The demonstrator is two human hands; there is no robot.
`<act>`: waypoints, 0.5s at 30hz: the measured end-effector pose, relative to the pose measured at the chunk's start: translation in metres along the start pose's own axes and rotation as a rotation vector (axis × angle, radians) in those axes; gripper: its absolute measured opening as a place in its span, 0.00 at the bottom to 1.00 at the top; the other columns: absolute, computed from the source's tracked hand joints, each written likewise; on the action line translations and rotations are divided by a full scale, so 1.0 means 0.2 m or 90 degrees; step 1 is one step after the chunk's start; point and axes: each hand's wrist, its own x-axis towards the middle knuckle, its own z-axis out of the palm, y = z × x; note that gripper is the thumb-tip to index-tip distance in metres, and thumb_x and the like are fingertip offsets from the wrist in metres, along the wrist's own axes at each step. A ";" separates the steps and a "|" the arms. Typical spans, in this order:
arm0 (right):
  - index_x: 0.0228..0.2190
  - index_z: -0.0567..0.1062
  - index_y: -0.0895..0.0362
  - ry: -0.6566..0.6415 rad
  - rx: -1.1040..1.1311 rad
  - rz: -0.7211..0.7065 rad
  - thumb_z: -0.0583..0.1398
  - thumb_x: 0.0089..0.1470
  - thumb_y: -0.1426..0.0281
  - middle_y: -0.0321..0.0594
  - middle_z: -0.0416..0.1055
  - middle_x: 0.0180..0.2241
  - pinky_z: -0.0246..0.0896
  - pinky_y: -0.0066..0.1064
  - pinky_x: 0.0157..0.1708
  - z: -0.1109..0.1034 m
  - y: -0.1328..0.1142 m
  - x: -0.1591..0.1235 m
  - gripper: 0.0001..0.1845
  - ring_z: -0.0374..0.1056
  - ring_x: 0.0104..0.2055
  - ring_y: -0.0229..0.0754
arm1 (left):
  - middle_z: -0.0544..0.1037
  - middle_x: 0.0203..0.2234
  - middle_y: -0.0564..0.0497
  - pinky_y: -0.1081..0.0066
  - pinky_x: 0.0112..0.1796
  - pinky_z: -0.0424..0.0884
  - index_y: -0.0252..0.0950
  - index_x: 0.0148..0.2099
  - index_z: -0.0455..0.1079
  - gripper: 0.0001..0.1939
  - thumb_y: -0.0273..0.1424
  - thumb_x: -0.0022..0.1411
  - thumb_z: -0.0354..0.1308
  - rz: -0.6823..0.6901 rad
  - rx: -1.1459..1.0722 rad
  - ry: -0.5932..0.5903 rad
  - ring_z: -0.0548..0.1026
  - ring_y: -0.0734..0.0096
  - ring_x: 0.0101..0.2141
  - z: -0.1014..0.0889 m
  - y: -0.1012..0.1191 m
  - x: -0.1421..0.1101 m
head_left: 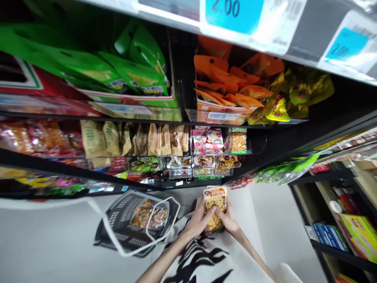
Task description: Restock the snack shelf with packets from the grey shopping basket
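Note:
A clear snack pack (214, 200) with an orange and white label at its top is held upright in front of my body. My left hand (200, 218) grips its left side, the thumb lying across the front. On the opposite side my right hand (229, 216) closes round the pack, its thumb meeting the left one near the middle. The golden-brown contents show through the wrapping. To the left of my hands, a dark grey shopping basket (118, 222) with white handles stands on the floor. Inside it lie packaged snacks (150, 214).
Shelves ahead carry green bags (88, 67), orange bags (229, 82), tan paper packs (138, 139) and pink packs (207, 140). A shelf edge with price tags (235, 15) crosses close overhead. Another rack with boxes (330, 236) stands to the right.

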 end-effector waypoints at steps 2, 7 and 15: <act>0.51 0.75 0.51 -0.010 0.060 0.029 0.75 0.44 0.61 0.42 0.80 0.45 0.69 0.44 0.56 0.02 -0.01 0.01 0.32 0.75 0.50 0.52 | 0.72 0.61 0.39 0.47 0.65 0.58 0.38 0.64 0.67 0.35 0.53 0.62 0.59 -0.053 -0.134 -0.041 0.67 0.47 0.63 -0.02 -0.01 0.03; 0.45 0.78 0.53 -0.185 0.139 0.137 0.76 0.40 0.58 0.42 0.81 0.43 0.72 0.43 0.51 0.06 -0.09 0.08 0.30 0.77 0.46 0.51 | 0.79 0.54 0.39 0.46 0.63 0.63 0.39 0.62 0.71 0.43 0.57 0.49 0.67 -0.032 -0.272 -0.212 0.71 0.42 0.60 -0.12 0.10 0.12; 0.42 0.80 0.53 -0.264 0.188 0.194 0.79 0.32 0.64 0.38 0.81 0.41 0.71 0.39 0.51 -0.01 -0.04 0.11 0.32 0.78 0.44 0.48 | 0.81 0.49 0.39 0.44 0.64 0.60 0.40 0.63 0.69 0.47 0.64 0.49 0.60 -0.033 -0.154 -0.127 0.73 0.39 0.59 -0.13 0.08 0.05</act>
